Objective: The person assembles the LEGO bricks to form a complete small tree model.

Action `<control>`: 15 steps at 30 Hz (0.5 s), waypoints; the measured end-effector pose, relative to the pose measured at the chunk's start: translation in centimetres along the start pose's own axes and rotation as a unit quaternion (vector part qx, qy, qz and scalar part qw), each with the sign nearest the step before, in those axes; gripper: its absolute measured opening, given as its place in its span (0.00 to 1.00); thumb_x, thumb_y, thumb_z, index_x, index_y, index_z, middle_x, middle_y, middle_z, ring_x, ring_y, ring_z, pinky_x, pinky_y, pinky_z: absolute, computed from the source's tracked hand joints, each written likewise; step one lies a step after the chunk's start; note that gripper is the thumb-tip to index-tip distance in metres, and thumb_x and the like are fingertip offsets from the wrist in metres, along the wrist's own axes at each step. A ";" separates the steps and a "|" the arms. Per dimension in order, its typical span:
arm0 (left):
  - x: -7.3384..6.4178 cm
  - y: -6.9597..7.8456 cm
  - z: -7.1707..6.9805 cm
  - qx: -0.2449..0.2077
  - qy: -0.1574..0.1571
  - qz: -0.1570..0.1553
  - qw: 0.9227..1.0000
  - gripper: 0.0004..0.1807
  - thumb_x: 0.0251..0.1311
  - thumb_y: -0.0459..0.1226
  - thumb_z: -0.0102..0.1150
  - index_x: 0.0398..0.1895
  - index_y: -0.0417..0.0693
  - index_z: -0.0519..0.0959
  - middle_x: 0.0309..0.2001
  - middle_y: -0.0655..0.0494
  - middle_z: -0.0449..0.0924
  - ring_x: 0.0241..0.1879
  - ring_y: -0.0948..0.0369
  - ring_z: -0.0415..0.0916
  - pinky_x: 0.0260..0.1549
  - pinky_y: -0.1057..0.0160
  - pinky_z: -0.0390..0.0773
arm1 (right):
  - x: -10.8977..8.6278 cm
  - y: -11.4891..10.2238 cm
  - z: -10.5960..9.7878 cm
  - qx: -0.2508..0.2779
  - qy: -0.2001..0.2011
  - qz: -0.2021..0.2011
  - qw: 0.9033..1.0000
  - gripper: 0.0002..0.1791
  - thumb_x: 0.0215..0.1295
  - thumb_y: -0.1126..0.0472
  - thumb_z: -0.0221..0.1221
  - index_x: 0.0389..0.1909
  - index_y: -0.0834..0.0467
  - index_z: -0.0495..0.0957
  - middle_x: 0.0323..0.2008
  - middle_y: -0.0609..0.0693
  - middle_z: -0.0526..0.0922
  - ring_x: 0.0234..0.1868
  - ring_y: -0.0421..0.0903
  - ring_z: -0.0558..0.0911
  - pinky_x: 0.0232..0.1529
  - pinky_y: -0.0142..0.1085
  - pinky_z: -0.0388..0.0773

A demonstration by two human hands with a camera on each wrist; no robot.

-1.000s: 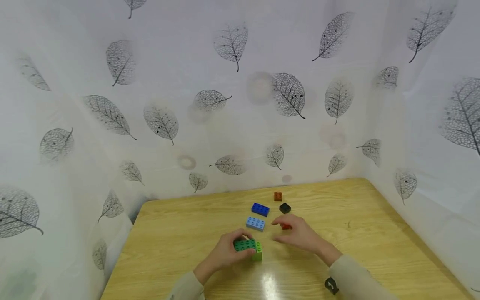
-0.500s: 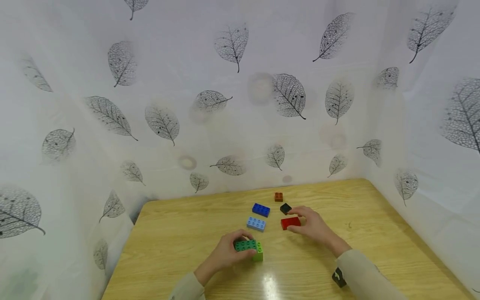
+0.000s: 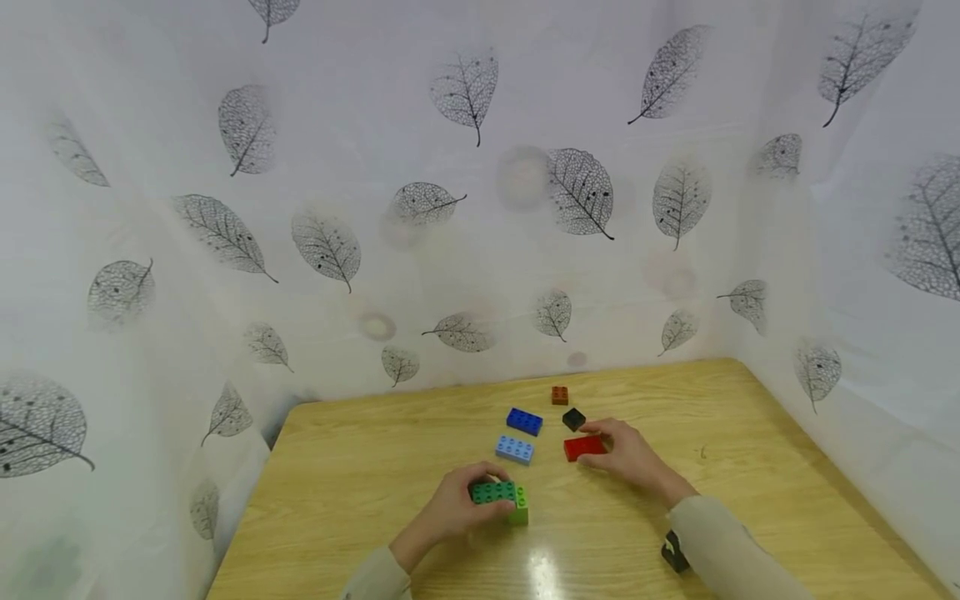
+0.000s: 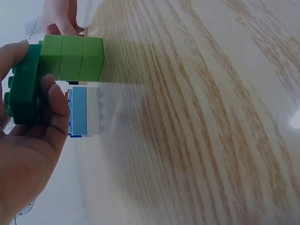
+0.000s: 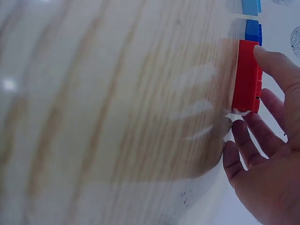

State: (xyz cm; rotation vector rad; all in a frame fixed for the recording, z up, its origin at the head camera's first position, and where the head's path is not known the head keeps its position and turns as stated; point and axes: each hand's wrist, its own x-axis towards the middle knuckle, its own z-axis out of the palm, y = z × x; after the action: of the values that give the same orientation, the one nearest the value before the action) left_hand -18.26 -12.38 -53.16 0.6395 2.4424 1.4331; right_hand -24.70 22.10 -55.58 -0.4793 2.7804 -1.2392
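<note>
My left hand (image 3: 456,502) grips a dark green toy building brick (image 3: 492,492) between thumb and fingers. That brick is joined to the top of a light green stack (image 4: 71,58), which stands on its right side and reaches down close to the table. To the right, my right hand (image 3: 628,454) pinches a red brick (image 3: 582,448) lying on the table. In the right wrist view the thumb lies on one edge of the red brick, with fingertips at its near end.
A light blue brick (image 3: 514,450) and a dark blue brick (image 3: 524,421) lie beyond my left hand. Behind the red brick are a small black brick (image 3: 573,419) and an orange-brown brick (image 3: 559,395). A black object (image 3: 674,552) shows by my right sleeve. Leaf-print curtains border the wooden table (image 3: 337,467).
My right hand has moved right from the gap beside the green bricks and taken hold of the red brick. My left hand keeps the green bricks in nearly the same spot.
</note>
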 end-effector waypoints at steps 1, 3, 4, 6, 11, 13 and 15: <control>0.0 0.0 0.0 -0.001 0.000 0.000 1.000 0.16 0.66 0.50 0.72 0.53 0.60 0.84 0.52 0.59 0.85 0.47 0.66 0.78 0.49 0.65 0.78 | 0.1 0.1 0.1 0.001 -0.001 0.002 1.000 0.29 0.63 0.52 0.75 0.62 0.60 0.82 0.63 0.60 0.82 0.61 0.58 0.81 0.64 0.56 0.77; 0.0 0.0 0.0 -0.003 -0.001 0.000 1.000 0.17 0.66 0.50 0.72 0.54 0.60 0.84 0.51 0.59 0.85 0.47 0.66 0.78 0.49 0.65 0.78 | 0.2 0.2 0.2 0.000 -0.002 0.003 1.000 0.29 0.63 0.53 0.75 0.62 0.60 0.82 0.62 0.60 0.82 0.60 0.57 0.81 0.63 0.54 0.79; 0.0 0.0 0.0 -0.005 -0.001 0.000 1.000 0.17 0.66 0.50 0.72 0.54 0.59 0.84 0.51 0.59 0.85 0.46 0.66 0.78 0.48 0.65 0.78 | 0.2 0.2 0.2 -0.002 -0.003 0.002 1.000 0.28 0.63 0.53 0.75 0.61 0.60 0.82 0.61 0.60 0.83 0.58 0.56 0.82 0.62 0.53 0.80; 0.0 0.0 0.0 -0.008 -0.001 0.000 1.000 0.17 0.66 0.50 0.72 0.55 0.58 0.84 0.51 0.59 0.85 0.46 0.66 0.78 0.48 0.66 0.78 | 0.3 0.4 0.2 -0.008 -0.002 -0.001 1.000 0.27 0.62 0.53 0.75 0.60 0.60 0.83 0.59 0.58 0.84 0.56 0.53 0.82 0.58 0.49 0.81; 0.0 -0.1 0.0 -0.012 -0.002 -0.002 1.000 0.19 0.66 0.50 0.72 0.56 0.56 0.83 0.52 0.58 0.85 0.46 0.66 0.78 0.48 0.66 0.78 | 0.5 0.5 0.3 -0.027 0.000 -0.016 0.999 0.24 0.61 0.55 0.75 0.57 0.59 0.85 0.52 0.54 0.86 0.49 0.47 0.80 0.51 0.40 0.79; 0.0 -0.1 0.0 -0.012 -0.003 -0.003 1.000 0.19 0.66 0.50 0.71 0.56 0.56 0.83 0.52 0.58 0.85 0.46 0.66 0.78 0.48 0.66 0.78 | 0.6 0.4 0.3 -0.030 0.001 -0.018 0.999 0.23 0.61 0.55 0.75 0.55 0.58 0.86 0.50 0.53 0.86 0.48 0.46 0.79 0.50 0.40 0.79; 0.1 -0.2 0.0 -0.010 -0.003 -0.006 1.000 0.18 0.66 0.50 0.71 0.56 0.57 0.83 0.53 0.58 0.85 0.47 0.66 0.78 0.48 0.66 0.78 | 0.6 0.3 0.3 -0.030 0.000 -0.014 0.999 0.22 0.61 0.56 0.75 0.54 0.58 0.86 0.49 0.52 0.86 0.47 0.46 0.79 0.49 0.40 0.79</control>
State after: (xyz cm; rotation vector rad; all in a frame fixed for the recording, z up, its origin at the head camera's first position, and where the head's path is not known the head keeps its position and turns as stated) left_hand -18.37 -12.46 -53.32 0.6238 2.4188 1.4477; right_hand -25.30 21.86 -55.92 -0.5256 2.8266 -1.1651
